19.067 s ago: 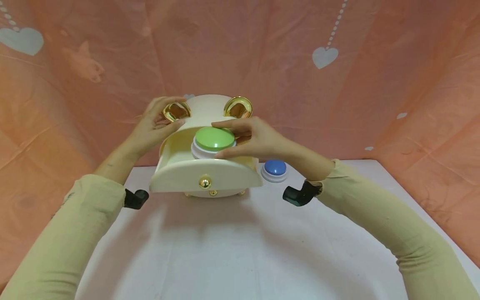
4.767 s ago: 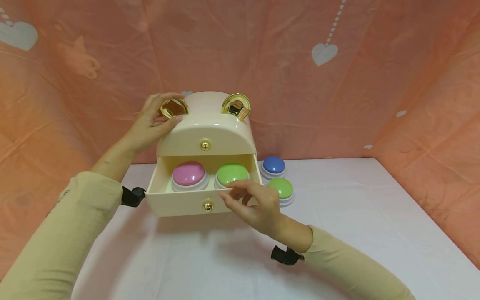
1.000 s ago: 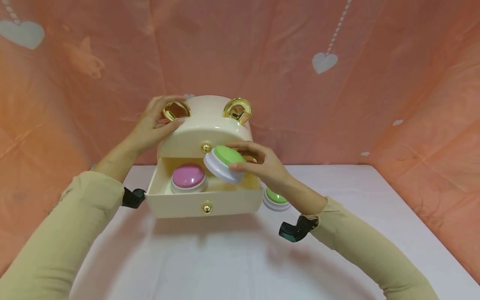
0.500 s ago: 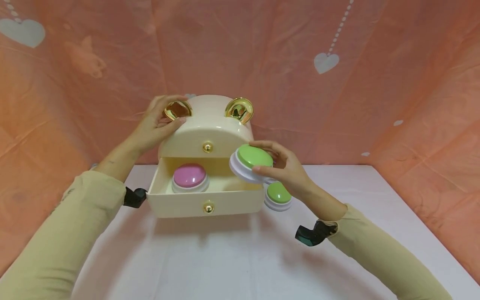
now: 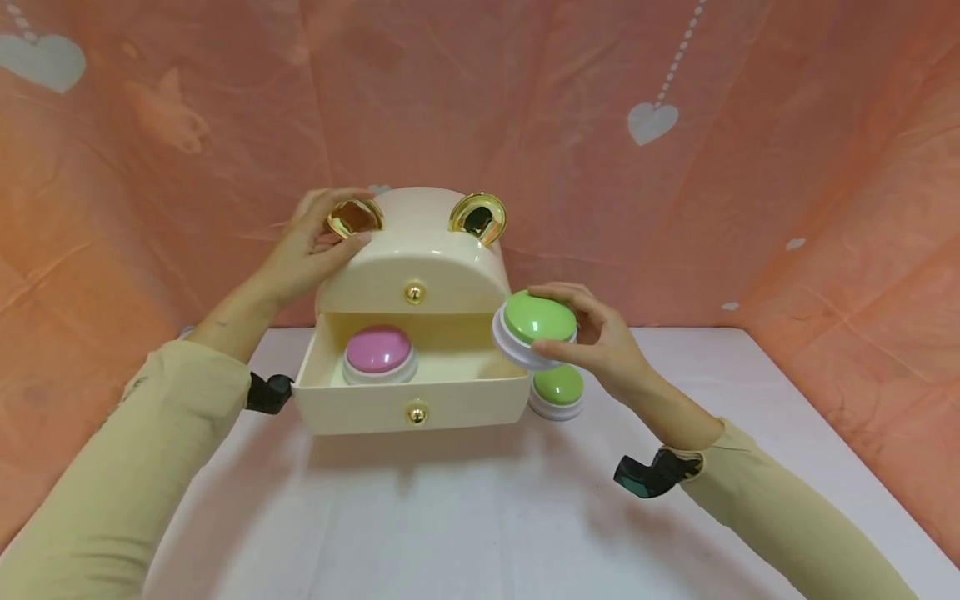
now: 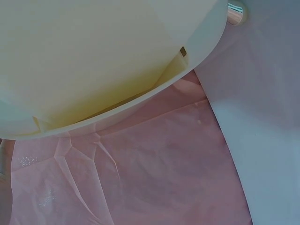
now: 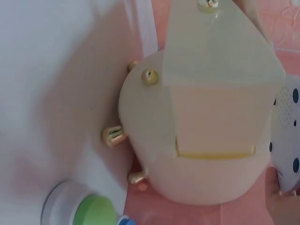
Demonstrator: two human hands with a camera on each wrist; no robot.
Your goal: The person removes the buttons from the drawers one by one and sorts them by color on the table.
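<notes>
A cream drawer box (image 5: 417,267) with two gold ears stands on the white table (image 5: 465,517); its lower drawer (image 5: 411,404) is pulled out and holds a pink button (image 5: 378,352). My left hand (image 5: 315,246) rests on top of the box beside the left gold ear (image 5: 352,218). My right hand (image 5: 596,337) grips a green button (image 5: 534,327) in the air just right of the drawer. Below it a second green button (image 5: 557,390) sits on the table. The right wrist view shows the box from below (image 7: 201,140), the table's green button (image 7: 86,208) and the held button's white underside (image 7: 287,140).
A pink cloth with white hearts (image 5: 651,121) hangs behind and to both sides of the table. The box's upper drawer with its gold knob (image 5: 413,292) is closed. The left wrist view shows only the box's cream side (image 6: 103,61) and the pink cloth (image 6: 150,173).
My right hand has lifted the green button out of the lower drawer and carried it to the right, past the drawer's edge. The left hand has stayed on the box.
</notes>
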